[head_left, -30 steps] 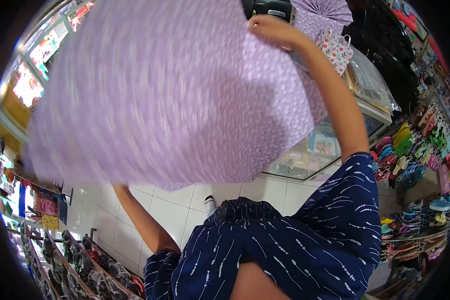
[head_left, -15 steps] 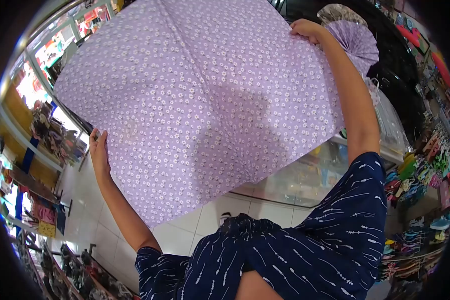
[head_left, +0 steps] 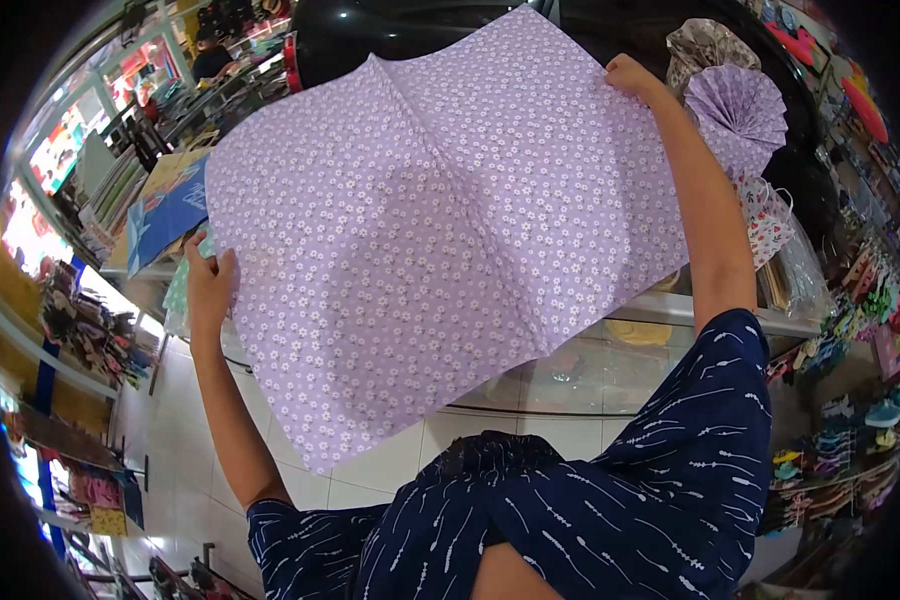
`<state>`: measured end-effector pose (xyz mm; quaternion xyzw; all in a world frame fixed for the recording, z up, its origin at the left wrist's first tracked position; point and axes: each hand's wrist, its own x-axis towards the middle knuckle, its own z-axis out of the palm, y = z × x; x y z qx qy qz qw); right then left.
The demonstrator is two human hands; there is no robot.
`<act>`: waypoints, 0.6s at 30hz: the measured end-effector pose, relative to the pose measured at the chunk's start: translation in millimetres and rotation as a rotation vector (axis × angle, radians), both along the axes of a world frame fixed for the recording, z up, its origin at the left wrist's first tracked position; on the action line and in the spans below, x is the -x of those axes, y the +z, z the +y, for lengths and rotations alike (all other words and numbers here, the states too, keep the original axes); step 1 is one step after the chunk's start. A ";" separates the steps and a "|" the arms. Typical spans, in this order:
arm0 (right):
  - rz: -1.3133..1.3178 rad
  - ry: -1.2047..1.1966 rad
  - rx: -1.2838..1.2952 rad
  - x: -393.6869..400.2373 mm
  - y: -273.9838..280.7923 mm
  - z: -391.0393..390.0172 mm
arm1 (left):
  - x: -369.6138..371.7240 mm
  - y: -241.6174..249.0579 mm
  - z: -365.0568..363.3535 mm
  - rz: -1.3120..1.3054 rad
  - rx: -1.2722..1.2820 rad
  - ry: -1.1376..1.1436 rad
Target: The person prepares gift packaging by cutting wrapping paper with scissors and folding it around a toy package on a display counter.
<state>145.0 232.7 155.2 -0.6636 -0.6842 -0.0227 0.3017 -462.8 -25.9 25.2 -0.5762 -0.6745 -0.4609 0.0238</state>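
Note:
A large lilac sheet of wrapping paper (head_left: 370,240) with small white flowers is spread between my hands, a crease running down its middle. My left hand (head_left: 210,285) grips its left edge, thumb and fingers closed on it. At the upper right edge, my right hand (head_left: 632,78) pinches the paper, its fingertips partly hidden. The lower part of the sheet hangs over the front of a glass counter (head_left: 570,385). Beside my right hand stands a pleated lilac paper fan (head_left: 738,110) of the same floral pattern.
A blue packet (head_left: 170,225) lies left of the sheet. A patterned brown bundle (head_left: 708,48) and a white bag with red print (head_left: 765,215) are at the right. Shelves of slippers (head_left: 850,320) line the right side. Another person (head_left: 210,55) is at the far left.
The sheet has come down and its far edge now shows, uncovering the dark surface behind and the blue packet. My left hand has shifted slightly right; both hands still hold the paper.

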 end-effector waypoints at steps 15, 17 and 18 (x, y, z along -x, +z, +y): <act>0.086 0.378 0.468 184.4 -44.1 -199.7 | -57.2 35.5 12.7 0.828 0.521 0.215; 0.023 0.452 0.436 190.9 -57.5 -203.1 | -63.7 48.5 27.4 0.931 0.476 0.139; 0.030 0.500 0.397 190.0 -63.0 -195.0 | -77.7 66.0 40.2 0.940 0.406 -0.095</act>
